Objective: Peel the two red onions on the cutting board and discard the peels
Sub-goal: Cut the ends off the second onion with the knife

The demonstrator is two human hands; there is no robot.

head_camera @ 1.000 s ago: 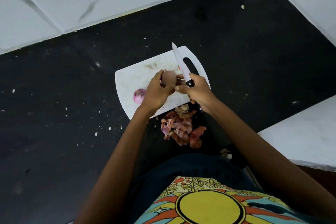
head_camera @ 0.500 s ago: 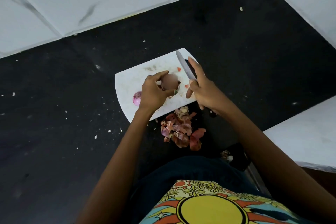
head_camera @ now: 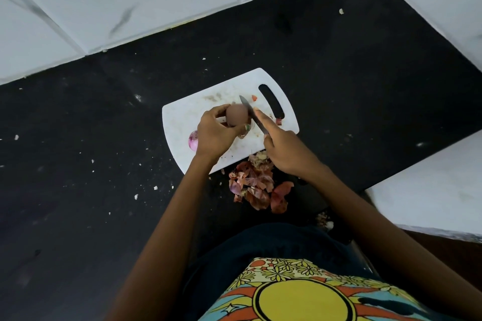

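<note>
The left hand (head_camera: 212, 133) is gripping an unpeeled onion (head_camera: 236, 114) over the cutting board (head_camera: 182, 117); the right hand (head_camera: 283, 151), at its three o'clock, is gripping a knife (head_camera: 250, 112), blade touching the onion.

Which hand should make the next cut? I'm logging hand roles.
Probably right: the right hand grips the steel-bladed knife, its blade against the brown-skinned onion that the left hand holds.

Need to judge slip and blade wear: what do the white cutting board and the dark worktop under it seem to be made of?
The white cutting board with a slot handle looks like matte plastic: uniform white, moulded rounded corners, scuffed and stained. The black worktop looks like polished stone, possibly granite: a dull sheen, though the look leaves this open.
</note>
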